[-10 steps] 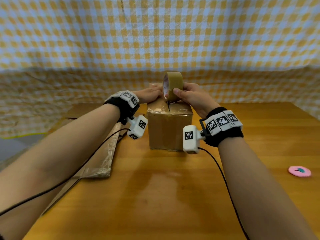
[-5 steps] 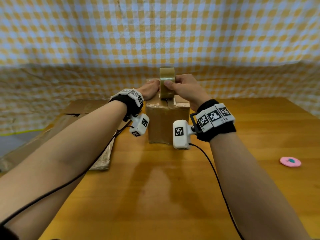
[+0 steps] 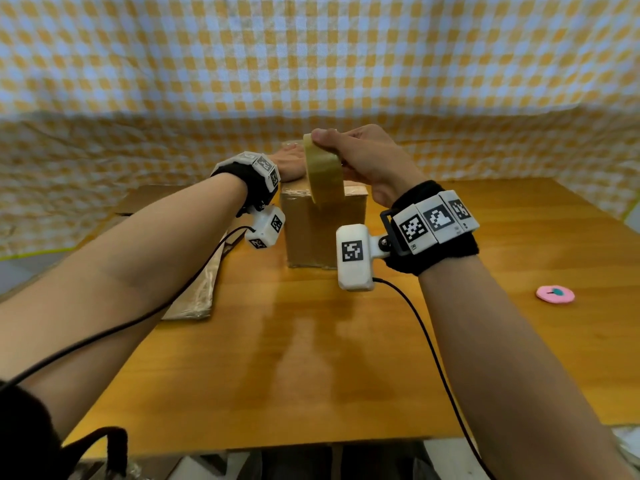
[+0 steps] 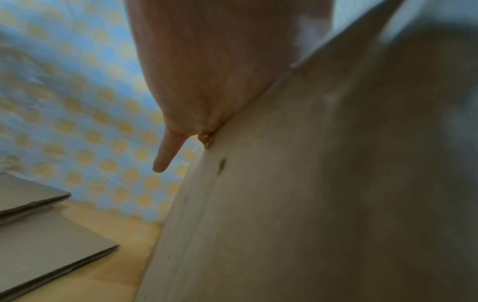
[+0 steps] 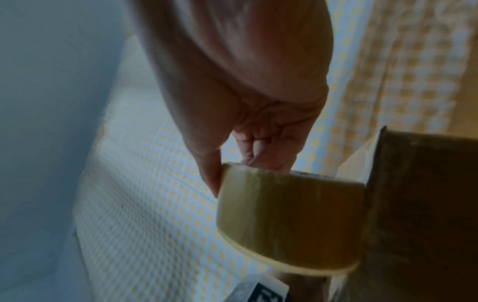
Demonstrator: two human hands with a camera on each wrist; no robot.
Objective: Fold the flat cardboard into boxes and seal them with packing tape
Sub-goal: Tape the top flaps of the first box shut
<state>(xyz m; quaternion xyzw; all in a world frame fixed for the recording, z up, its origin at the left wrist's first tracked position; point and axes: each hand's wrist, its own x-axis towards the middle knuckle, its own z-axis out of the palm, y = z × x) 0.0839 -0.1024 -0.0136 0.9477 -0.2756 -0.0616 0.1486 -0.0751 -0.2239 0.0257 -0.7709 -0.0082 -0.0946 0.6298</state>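
A brown cardboard box (image 3: 323, 233) stands folded on the wooden table (image 3: 311, 375), with glossy tape along its top. My left hand (image 3: 289, 164) lies flat on the box's top left part; in the left wrist view the palm (image 4: 212, 71) rests on the box (image 4: 310, 183) with one finger sticking out straight. My right hand (image 3: 349, 150) grips a roll of brown packing tape (image 3: 325, 174), tilted over the box's near top edge. The right wrist view shows the thumb and curled fingers (image 5: 258, 147) on the roll (image 5: 289, 214), right beside the box (image 5: 426, 204).
Flat cardboard sheets (image 3: 194, 296) lie on the table left of the box, also seen as flat cardboard (image 4: 38, 245) in the left wrist view. A small pink disc (image 3: 555, 294) sits at the right. A yellow checked cloth (image 3: 311, 64) hangs behind.
My right hand has brought the tape roll from the far part of the box top toward the near edge and tilted it. The left hand stays on the box top.
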